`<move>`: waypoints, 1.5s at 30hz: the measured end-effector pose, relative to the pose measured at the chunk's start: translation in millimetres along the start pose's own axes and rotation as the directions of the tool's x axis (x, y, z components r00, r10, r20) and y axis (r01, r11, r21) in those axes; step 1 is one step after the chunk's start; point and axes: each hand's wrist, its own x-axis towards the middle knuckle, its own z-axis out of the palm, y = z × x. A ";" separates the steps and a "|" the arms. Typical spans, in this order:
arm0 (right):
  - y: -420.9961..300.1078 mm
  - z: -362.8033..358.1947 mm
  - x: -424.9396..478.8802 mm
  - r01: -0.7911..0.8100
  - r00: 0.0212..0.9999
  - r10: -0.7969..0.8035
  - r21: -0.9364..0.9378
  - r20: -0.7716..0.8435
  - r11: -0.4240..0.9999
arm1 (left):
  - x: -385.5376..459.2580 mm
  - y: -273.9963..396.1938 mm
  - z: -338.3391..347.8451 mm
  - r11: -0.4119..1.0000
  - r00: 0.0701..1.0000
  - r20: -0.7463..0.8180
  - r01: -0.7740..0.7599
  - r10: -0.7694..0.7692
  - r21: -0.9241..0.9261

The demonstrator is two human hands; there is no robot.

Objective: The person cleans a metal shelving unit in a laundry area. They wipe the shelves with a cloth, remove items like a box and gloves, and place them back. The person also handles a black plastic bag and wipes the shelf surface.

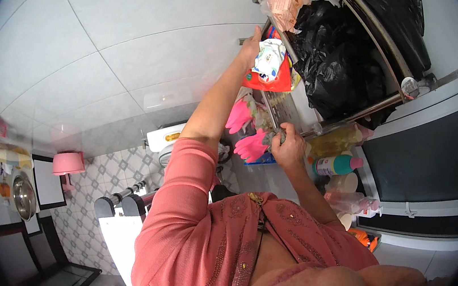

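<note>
My left hand (251,50) is at the side of the metal rack, against the left edge of a white soft pack (270,57) with printed patches. Most of its fingers are hidden behind the pack. A red plastic packet (279,80) lies directly behind and below the white one. Lower down, my right hand (289,146) is closed on grey bunched material (276,138), which looks like the cuff end of a pink glove (251,146). Another pink glove (238,117) hangs just above, beside the rack rail.
Black plastic bags (337,61) fill the metal rack (378,34), with a peach-coloured packet (285,4) at its corner. Bottles, including a green one with a pink cap (337,165), stand right of my right arm. A folding ladder (118,203) stands left of my body.
</note>
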 end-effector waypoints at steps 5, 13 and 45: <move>-5.9 -5.1 -2.8 -0.005 0.998 0.001 0.050 0.063 0.999 | 6.4 -17.7 -21.2 0.937 0.994 0.110 0.056 -0.019 -0.344; -48.0 -28.6 61.0 -0.111 0.743 -0.087 0.249 0.664 0.962 | -34.4 -24.0 -13.5 0.879 0.995 0.084 -0.007 0.054 -0.477; -59.8 10.2 -23.2 -0.420 0.669 -0.283 0.664 0.687 0.618 | -289.3 -32.9 -77.2 0.979 0.977 -0.106 -0.175 0.185 0.101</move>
